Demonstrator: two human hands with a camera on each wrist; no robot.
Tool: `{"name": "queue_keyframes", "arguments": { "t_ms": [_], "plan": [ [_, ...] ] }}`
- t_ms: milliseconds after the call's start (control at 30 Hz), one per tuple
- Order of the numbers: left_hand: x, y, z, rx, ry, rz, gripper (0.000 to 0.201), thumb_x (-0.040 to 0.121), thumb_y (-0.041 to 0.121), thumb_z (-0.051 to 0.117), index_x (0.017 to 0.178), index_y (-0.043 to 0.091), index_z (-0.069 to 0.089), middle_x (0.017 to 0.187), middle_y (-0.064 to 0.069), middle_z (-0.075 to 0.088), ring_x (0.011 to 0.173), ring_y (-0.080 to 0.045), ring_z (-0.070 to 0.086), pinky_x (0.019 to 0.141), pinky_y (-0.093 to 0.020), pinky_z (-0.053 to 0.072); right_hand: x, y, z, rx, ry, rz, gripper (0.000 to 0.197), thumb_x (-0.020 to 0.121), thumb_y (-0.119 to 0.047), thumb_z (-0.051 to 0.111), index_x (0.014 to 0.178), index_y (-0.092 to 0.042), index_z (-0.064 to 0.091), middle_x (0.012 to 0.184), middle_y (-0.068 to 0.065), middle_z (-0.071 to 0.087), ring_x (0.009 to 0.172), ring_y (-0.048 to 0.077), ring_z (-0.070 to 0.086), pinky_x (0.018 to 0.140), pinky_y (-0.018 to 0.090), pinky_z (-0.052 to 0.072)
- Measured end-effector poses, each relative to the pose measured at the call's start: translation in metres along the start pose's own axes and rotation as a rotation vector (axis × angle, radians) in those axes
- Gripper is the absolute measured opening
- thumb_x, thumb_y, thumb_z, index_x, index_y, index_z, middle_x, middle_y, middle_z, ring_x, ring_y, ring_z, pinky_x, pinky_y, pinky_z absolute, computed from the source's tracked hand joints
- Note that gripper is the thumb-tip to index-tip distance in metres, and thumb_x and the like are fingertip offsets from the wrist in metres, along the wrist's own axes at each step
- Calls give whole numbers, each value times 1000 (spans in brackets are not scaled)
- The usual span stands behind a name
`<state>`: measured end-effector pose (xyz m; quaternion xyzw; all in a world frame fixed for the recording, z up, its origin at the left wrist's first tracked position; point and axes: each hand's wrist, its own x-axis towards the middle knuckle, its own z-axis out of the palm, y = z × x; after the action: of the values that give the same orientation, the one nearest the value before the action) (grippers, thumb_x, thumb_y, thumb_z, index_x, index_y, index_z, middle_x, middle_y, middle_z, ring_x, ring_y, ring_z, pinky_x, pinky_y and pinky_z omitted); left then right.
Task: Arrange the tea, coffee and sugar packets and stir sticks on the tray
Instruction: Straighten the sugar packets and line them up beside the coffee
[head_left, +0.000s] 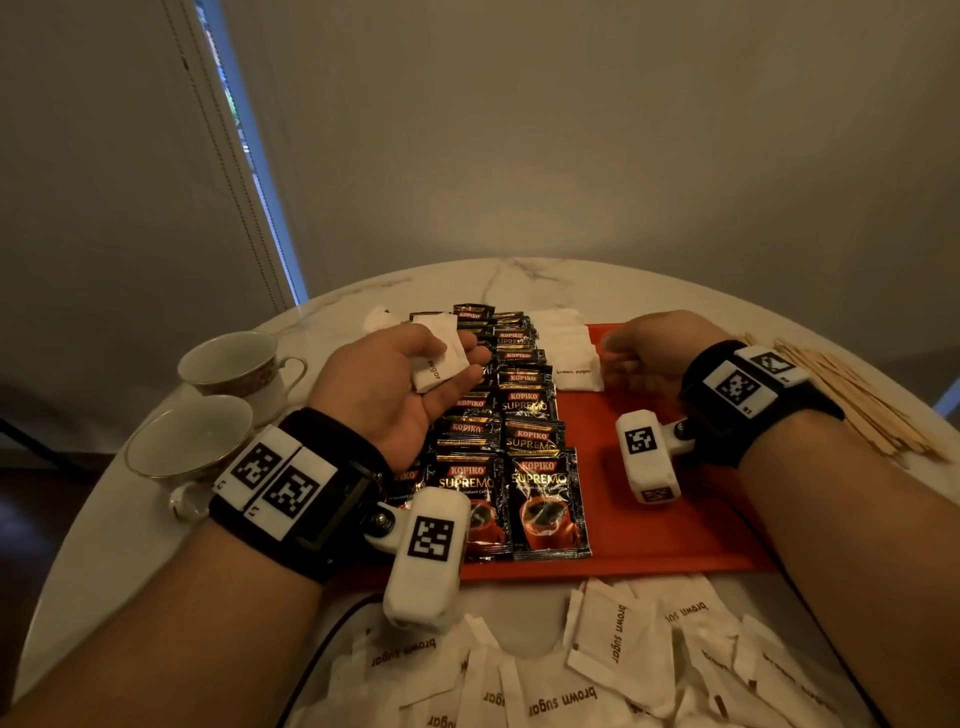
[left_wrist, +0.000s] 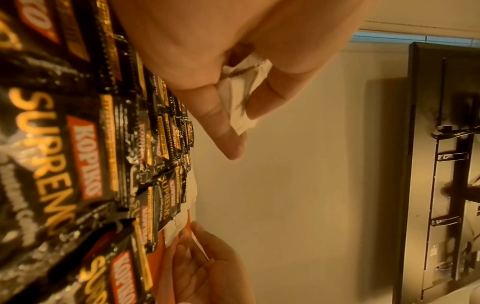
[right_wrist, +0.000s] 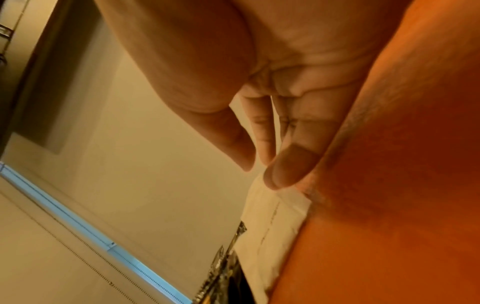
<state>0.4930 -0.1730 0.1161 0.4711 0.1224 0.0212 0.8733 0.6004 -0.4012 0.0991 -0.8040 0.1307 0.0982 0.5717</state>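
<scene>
An orange tray (head_left: 649, 535) lies on a round marble table. Black Kopiko coffee packets (head_left: 524, 410) (left_wrist: 64, 164) overlap in rows on its left part. Beside them runs a column of white brown-sugar packets (head_left: 574, 364) (right_wrist: 275, 222). My left hand (head_left: 457, 364) (left_wrist: 241, 115) hovers over the coffee rows, palm up, pinching a few sugar packets (head_left: 441, 358) (left_wrist: 241, 92) between thumb and fingers. My right hand (head_left: 613, 358) (right_wrist: 262, 164) rests low on the tray (right_wrist: 389, 205), its straight fingertips touching the right edge of the sugar column. Wooden stir sticks (head_left: 857, 410) lie right of the tray.
Two white teacups (head_left: 234, 364) (head_left: 192, 441) stand on the table's left side. A loose pile of brown-sugar packets (head_left: 597, 675) covers the near edge in front of the tray. A black cable (head_left: 332, 634) runs by the pile. The tray's right half is bare.
</scene>
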Motion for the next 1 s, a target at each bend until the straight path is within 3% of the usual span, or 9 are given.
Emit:
{"name": "queue_keyframes", "arguments": {
  "t_ms": [133, 300, 433, 533, 633, 700, 800, 900, 1000],
  "plan": [
    [-1, 0, 1, -11, -2, -13, 26, 92, -12, 42, 111, -4, 58, 106, -24, 70, 91, -34, 78, 67, -31, 65, -8, -5, 2, -3, -80, 22, 15, 97, -19, 67, 98, -4, 70, 66, 6, 66, 68, 23, 64, 77, 38, 58],
    [1, 0, 1, -26, 24, -40, 30, 93, -17, 46, 114, 3, 50, 116, -28, 63, 93, -40, 77, 69, -34, 66, -18, -6, 8, -52, -175, 67, 24, 100, -22, 62, 107, 0, 71, 95, 13, 73, 64, 18, 62, 63, 30, 52],
    [1, -2, -1, 45, -18, -76, 32, 95, -13, 54, 125, -4, 51, 119, -30, 66, 94, -39, 77, 64, -31, 65, -21, -8, 10, 13, -163, -34, 21, 99, -20, 63, 103, -2, 72, 80, 8, 71, 51, 12, 56, 54, 26, 45],
    [-2, -4, 1, 81, -35, -103, 17, 97, -8, 58, 113, -11, 57, 112, -28, 71, 98, -37, 76, 62, -28, 64, -33, -18, 16, 90, -279, -224, 23, 92, -27, 72, 102, -6, 75, 84, 5, 68, 54, 11, 53, 52, 25, 44],
    [-2, -6, 1, 112, -61, -92, 20, 96, -7, 60, 115, -8, 60, 111, -25, 74, 99, -37, 76, 59, -27, 63, -53, -29, 27, 48, -442, -380, 38, 75, -40, 80, 101, -13, 77, 84, 0, 71, 62, 10, 58, 54, 23, 47],
    [-3, -5, 1, 118, -80, -87, 24, 96, -6, 60, 119, -6, 60, 107, -23, 76, 93, -34, 77, 59, -27, 63, -62, -31, 36, -50, -422, -466, 27, 81, -33, 81, 99, -13, 76, 78, -3, 72, 64, 10, 60, 59, 25, 50],
    [-5, -2, 2, 99, -70, -100, 22, 98, -6, 55, 120, -8, 58, 100, -24, 77, 78, -30, 78, 55, -30, 63, -66, -31, 42, -34, -331, -510, 13, 89, -20, 78, 93, -9, 74, 80, 5, 72, 66, 13, 63, 61, 26, 54],
    [-5, 0, 2, 67, -30, -83, 21, 98, -9, 50, 118, -6, 55, 105, -28, 73, 80, -38, 77, 58, -37, 65, -68, -31, 43, 130, -307, -489, 8, 89, -12, 75, 85, -7, 71, 81, 13, 70, 69, 18, 64, 58, 27, 55],
    [-4, 0, 1, 45, 4, -16, 21, 95, -11, 47, 112, -2, 57, 100, -25, 74, 84, -40, 77, 60, -40, 65, -70, -33, 42, 191, -339, -487, 6, 92, -6, 70, 88, -4, 66, 70, 4, 71, 61, 14, 66, 56, 28, 56]
  ]
}}
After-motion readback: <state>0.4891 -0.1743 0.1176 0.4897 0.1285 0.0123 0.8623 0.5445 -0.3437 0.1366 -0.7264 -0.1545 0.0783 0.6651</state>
